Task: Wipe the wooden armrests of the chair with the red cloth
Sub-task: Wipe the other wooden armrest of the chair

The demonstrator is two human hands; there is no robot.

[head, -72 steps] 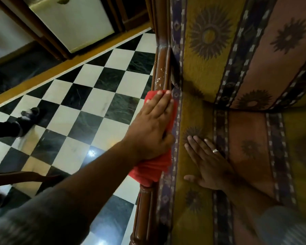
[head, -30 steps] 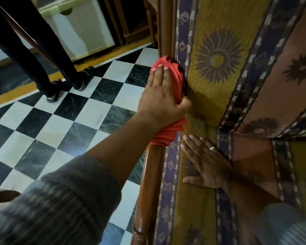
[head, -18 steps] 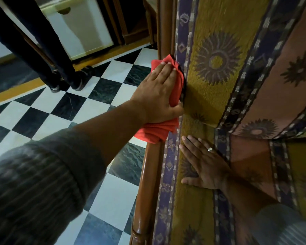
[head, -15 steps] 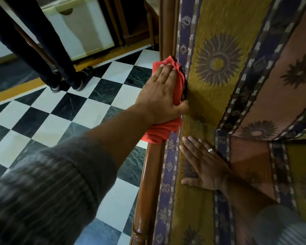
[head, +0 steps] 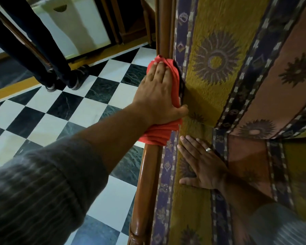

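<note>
Pressing down on the red cloth (head: 163, 133), the left hand (head: 159, 96) lies flat along the wooden armrest (head: 145, 183), its fingers straight and held close together on top of the fabric while the thumb hooks round the inner side, next to the upholstery. The cloth is bunched over the rail where the armrest meets the upright post (head: 163, 27) of the chair back; a fold of it sticks out beyond the fingertips and a thicker roll hangs below the heel of the hand, wrapping the wood. The bare, polished part of the rail runs on toward the camera and ends in a carved knob at the bottom edge of the view.

The right hand (head: 201, 165) rests palm down on the seat cushion (head: 189, 218), just beside the armrest, fingers slightly spread and flat, gripping nothing; a ring (head: 208, 149) shows on one finger. Both forearms come out of grey ribbed sleeves (head: 39, 195), which are blurred.

Patterned fabric in yellow, blue and pink bands with sun motifs covers the backrest (head: 217, 61) and seat, and it butts tightly against the rail, leaving only a narrow dark gap by the cloth.

Left of the chair lies a black-and-white chequered floor (head: 57, 117). On it, well apart from the armrest, stand another person's legs (head: 48, 55) in dark trousers and dark shoes. Behind them are a pale cabinet (head: 74, 23) and dark wooden furniture legs.
</note>
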